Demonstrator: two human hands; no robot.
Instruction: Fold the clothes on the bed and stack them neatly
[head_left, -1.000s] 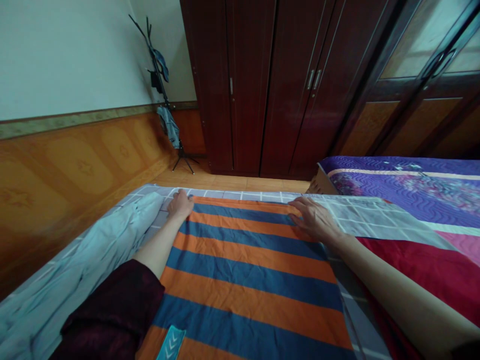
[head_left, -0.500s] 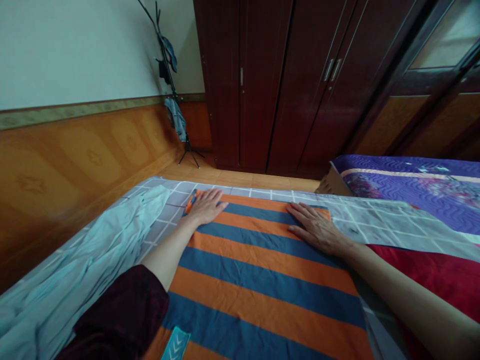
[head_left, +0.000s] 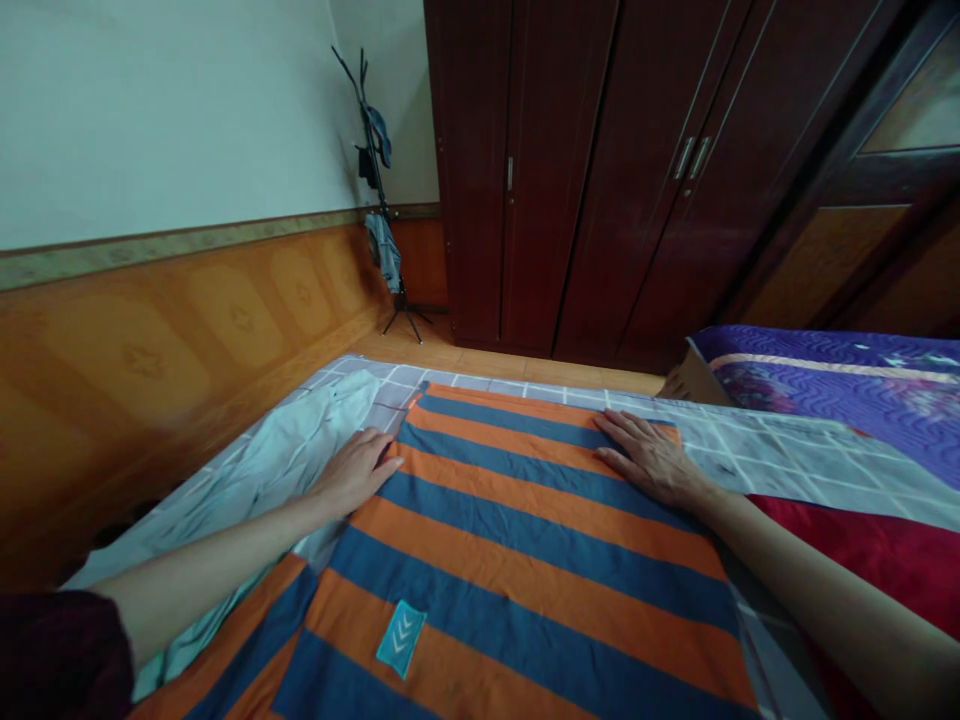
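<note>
An orange and blue striped shirt [head_left: 517,540] lies spread out before me, with a teal patch of white chevrons [head_left: 402,638] on its lower left part. What looks like a sleeve [head_left: 247,640] folds out at the lower left. My left hand [head_left: 361,468] is at the shirt's upper left edge, thumb apart from the fingers and touching the cloth or just above it. Flat on the upper right part rests my right hand [head_left: 651,458], fingers stretched out. Neither hand holds anything that I can see.
The bed has a grey checked sheet [head_left: 787,455]. Crumpled pale blue cloth [head_left: 300,440] lies to the left, red cloth [head_left: 862,550] to the right. Beyond stand a dark wardrobe [head_left: 570,180], a coat rack [head_left: 379,180] and a purple quilted bed cover [head_left: 840,370].
My left hand has come off the shirt's top left corner and moved left and nearer along its edge. My right hand stays on the cloth. The view has shifted slightly left.
</note>
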